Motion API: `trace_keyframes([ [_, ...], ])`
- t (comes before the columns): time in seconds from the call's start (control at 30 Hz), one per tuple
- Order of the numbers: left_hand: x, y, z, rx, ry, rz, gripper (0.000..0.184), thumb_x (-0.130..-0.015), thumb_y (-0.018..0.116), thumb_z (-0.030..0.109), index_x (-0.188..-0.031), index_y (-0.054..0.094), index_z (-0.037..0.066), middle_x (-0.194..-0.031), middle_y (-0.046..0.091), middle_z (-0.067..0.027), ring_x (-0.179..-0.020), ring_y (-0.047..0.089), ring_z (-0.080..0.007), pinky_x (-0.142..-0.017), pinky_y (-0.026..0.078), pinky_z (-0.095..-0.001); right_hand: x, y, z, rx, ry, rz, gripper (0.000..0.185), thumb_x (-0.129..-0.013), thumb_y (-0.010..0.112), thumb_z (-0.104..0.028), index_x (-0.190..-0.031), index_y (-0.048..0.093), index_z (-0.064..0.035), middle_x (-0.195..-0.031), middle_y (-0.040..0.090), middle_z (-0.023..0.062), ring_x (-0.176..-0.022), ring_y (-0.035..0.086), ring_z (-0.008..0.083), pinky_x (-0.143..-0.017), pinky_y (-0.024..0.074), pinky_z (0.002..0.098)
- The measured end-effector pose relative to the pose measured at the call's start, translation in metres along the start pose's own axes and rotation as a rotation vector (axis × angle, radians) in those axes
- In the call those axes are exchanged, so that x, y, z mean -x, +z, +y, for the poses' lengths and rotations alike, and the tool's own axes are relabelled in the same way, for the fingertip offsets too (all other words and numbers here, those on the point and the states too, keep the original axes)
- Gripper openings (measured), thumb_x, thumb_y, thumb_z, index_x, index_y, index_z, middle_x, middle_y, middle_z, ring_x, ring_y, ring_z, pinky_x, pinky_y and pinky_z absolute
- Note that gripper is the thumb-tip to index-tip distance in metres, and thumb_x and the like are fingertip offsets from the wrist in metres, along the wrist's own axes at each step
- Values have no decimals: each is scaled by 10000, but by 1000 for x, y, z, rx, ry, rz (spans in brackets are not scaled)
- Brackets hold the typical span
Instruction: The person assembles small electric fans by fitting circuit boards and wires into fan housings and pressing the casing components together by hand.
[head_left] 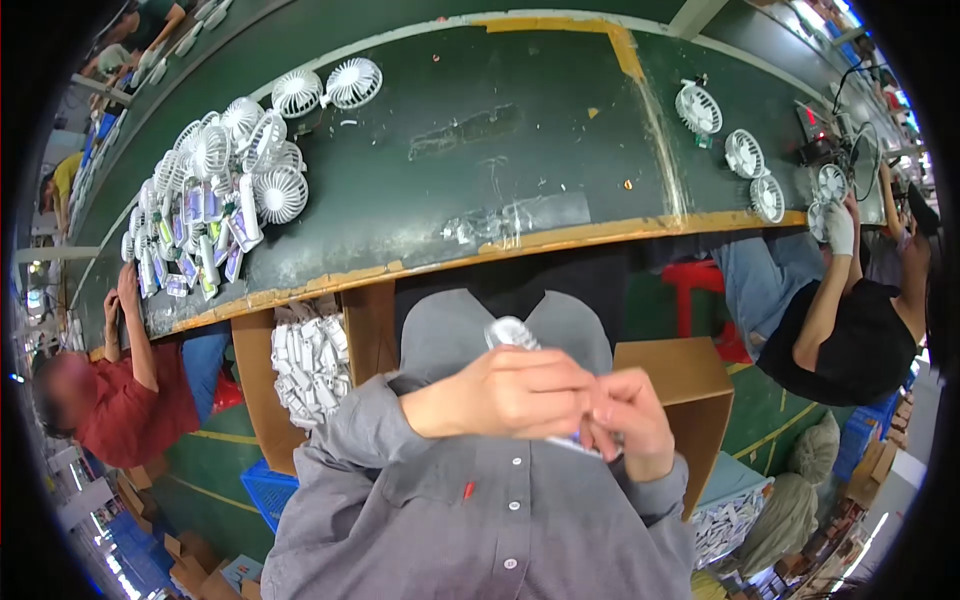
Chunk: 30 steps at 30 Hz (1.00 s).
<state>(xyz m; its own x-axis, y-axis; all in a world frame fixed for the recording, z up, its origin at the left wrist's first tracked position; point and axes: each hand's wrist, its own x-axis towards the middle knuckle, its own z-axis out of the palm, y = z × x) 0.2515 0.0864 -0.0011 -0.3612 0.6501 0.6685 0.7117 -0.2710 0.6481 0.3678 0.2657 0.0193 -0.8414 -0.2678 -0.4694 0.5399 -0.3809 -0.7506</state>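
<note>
My left hand (510, 395) is closed around a white fan handle (512, 333). Its rounded end sticks out above my knuckles, and a strip with a bluish patch shows below my fingers. Most of the handle is hidden. The fingers of my right hand (632, 420) are pinched together against my left fingertips; whatever lies between them cannot be made out. Both hands are in front of my grey shirt, over my lap.
White handheld fans (280, 195) are heaped on the green table (480, 90) at left. A box of white casings (310, 365) stands left of my lap, an open cardboard box (675, 370) to the right. Co-workers sit on both sides; one wears a white glove (840, 230).
</note>
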Motion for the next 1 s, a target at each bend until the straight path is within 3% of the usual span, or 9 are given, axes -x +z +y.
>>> trace_keyframes([
  [0.17,6,-36,-30,379,-431,388,70,-783,694,-9,-852,692,1,-898,705,-154,-757,690,-175,-606,546,-288,58,-43,57,-324,-473,118,355,-843,610,-156,-543,453,-49,-400,478,67,-306,457,161,-379,447,326],
  [0.27,5,-40,-28,873,-438,456,104,-792,678,-28,-891,690,0,-901,697,-183,-765,684,-202,-595,534,-292,112,-118,125,-256,-156,522,317,-913,568,-139,-638,420,-84,-461,367,-9,-360,461,138,-502,505,298],
  [0.33,-1,-35,-36,1079,-411,489,130,-774,676,-50,-893,678,3,-890,688,-195,-754,678,-225,-591,533,-297,147,-182,201,158,320,862,157,-935,581,-173,-852,610,-43,-705,612,74,-706,676,209,-670,544,323],
  [0.47,-13,-32,-47,1600,-373,557,137,-809,594,16,-935,647,21,-876,646,-138,-628,560,-178,-527,461,-263,122,-173,218,1056,244,993,526,-941,617,-293,-1348,501,21,-1304,581,192,-1223,556,268,-1027,444,405],
  [0.53,-20,-20,-47,1752,-334,580,166,-810,536,40,-947,630,25,-892,620,-133,-611,498,-165,-478,399,-254,59,-126,167,382,-24,820,573,-961,600,-334,-1367,478,51,-1322,565,209,-1200,574,289,-999,461,410],
  [0.63,-29,1,-44,1869,-374,675,153,-793,526,49,-917,614,25,-896,609,-131,-639,485,-154,-469,381,-246,-13,-38,99,-489,-315,-90,557,-1048,429,-336,-1431,379,66,-1364,532,189,-1223,553,269,-1027,439,409],
  [0.73,-34,4,-43,1947,-443,862,134,-792,519,60,-896,597,25,-879,597,-125,-634,479,-155,-490,390,-241,-35,1,95,-511,-411,125,600,-1019,472,-315,-1461,321,61,-1428,478,169,-1318,477,280,-1093,385,440],
  [0.87,-30,-14,-58,1270,-661,877,113,-794,530,43,-897,574,29,-888,585,-102,-663,499,-167,-586,448,-282,-47,-3,47,-673,-519,67,587,-1047,389,-373,-1475,319,23,-1492,423,161,-1375,420,299,-1142,341,452],
  [1.0,-9,-69,-106,69,-786,245,348,-820,617,49,-1167,636,26,-1178,655,-152,-1086,620,-224,-896,507,-334,-47,-35,40,-376,-733,432,548,-1085,273,-384,-1429,371,31,-1405,492,158,-1297,487,274,-1096,379,440],
])
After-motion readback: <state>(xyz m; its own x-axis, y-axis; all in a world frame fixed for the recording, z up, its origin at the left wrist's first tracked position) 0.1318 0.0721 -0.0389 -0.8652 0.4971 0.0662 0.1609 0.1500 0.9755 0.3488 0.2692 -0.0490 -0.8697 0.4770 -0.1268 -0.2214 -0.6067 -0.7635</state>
